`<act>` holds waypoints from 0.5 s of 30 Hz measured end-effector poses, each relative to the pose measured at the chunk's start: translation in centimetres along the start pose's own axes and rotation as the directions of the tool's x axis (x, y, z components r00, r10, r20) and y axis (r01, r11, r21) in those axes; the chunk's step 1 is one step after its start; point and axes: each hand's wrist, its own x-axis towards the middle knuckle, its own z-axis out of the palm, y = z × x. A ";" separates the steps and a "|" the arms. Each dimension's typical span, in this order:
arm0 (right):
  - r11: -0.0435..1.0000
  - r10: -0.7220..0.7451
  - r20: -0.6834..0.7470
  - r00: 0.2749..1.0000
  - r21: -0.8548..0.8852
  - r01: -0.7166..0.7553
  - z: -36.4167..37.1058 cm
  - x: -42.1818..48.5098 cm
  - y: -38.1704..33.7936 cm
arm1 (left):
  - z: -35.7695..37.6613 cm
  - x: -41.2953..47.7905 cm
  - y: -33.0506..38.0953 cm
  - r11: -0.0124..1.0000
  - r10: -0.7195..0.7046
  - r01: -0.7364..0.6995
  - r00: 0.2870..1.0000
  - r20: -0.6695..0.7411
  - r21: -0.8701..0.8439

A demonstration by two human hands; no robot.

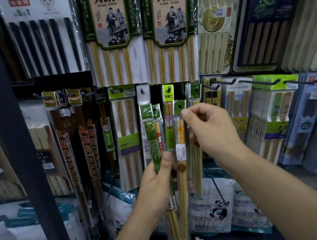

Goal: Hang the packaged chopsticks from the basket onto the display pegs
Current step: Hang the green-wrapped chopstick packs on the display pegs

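My left hand (157, 185) grips a bunch of narrow chopstick packs upright by their middle; the front one has a green label (151, 136), and bamboo sticks stick out below (176, 225). My right hand (211, 131) pinches the top of one clear pack with a green header and a white price sticker (180, 137), just under the pegs. The header's hole (180, 106) sits below a dark peg (169, 89) that carries a yellow-green pack. No basket is visible.
Rows of pegs hold hanging chopstick packs: red-brown ones (85, 148) at left, bamboo ones (127, 131) in the middle, long bare hooks (259, 83) at right. A dark shelf post (7, 118) stands at left. Large packs (113, 35) hang above; bagged goods (210, 209) lie below.
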 end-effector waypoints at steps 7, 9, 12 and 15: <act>0.995 0.064 -0.187 0.980 0.091 -0.048 -1.6 3.1 -0.2 | -0.3 0.4 -0.2 0.995 0.016 -0.016 1.000 -0.004 0.103; 0.994 0.066 -0.203 0.977 0.096 -0.048 -1.5 3.5 -0.1 | -0.3 0.3 -0.2 0.999 -0.018 0.016 0.999 0.029 0.044; 0.995 0.060 -0.232 0.971 0.088 -0.040 -1.3 3.7 0.0 | -0.2 0.2 -0.2 0.996 -0.062 0.066 0.996 0.058 -0.056; 0.994 0.059 -0.254 0.965 0.104 -0.034 -1.1 3.6 0.1 | -0.2 0.2 -0.1 0.984 -0.100 0.110 0.992 0.075 -0.138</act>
